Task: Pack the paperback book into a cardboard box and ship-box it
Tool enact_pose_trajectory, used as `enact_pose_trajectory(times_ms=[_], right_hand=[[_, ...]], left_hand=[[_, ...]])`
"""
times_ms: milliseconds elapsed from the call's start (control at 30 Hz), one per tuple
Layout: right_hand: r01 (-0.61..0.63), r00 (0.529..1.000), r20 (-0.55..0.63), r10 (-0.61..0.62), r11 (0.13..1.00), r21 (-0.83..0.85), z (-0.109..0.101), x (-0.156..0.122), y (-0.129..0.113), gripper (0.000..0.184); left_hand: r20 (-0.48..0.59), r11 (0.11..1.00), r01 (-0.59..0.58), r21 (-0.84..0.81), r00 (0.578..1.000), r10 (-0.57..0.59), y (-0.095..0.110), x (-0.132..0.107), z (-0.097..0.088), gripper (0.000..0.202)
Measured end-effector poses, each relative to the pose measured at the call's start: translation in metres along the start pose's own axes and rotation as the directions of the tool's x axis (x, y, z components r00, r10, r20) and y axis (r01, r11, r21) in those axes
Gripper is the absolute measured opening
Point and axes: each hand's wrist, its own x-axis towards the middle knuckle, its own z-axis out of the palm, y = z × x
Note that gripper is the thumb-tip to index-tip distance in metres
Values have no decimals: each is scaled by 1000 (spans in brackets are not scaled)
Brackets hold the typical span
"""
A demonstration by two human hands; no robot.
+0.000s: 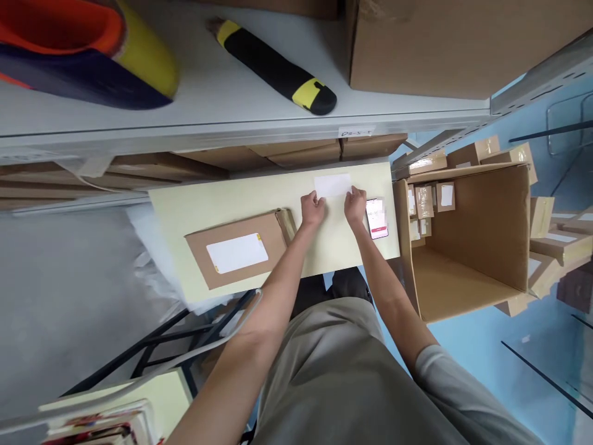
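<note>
Both my hands pinch a white paper label [332, 185] over a pale yellow table [222, 201]. My left hand [312, 209] grips the label's left lower corner, and my right hand [356, 204] grips its right lower corner. A flat brown parcel [238, 247] with a white label on it lies on the table to the left of my hands. Just right of my right hand, a phone [377, 219] with a lit white and pink screen lies on the table.
A large open cardboard box [467, 241] holding small labelled parcels stands to the right of the table. A grey shelf [231, 99] above carries a black and yellow utility knife [278, 65], a colourful object and a brown box. Flat boxes fill the shelf behind the table.
</note>
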Motion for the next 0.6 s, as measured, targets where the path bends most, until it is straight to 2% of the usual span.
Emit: enact_pose_trajectory(times_ms=[167, 300, 500, 600], right_hand=[[-18, 998, -56, 17, 1000, -18, -7, -9, -15, 39], [-65, 996, -70, 63, 998, -20, -12, -11, -27, 32], [5, 996, -84, -8, 999, -34, -16, -13, -40, 44], [111, 989, -98, -115, 993, -44, -13, -23, -47, 48]], left_hand=[[-93, 991, 102, 89, 991, -94, 10, -14, 4, 24], [-80, 987, 147, 57, 987, -142, 17, -15, 2, 40], [-43, 981, 194, 21, 980, -193, 23, -10, -6, 37], [-90, 981, 174, -79, 979, -181, 30, -11, -8, 28]])
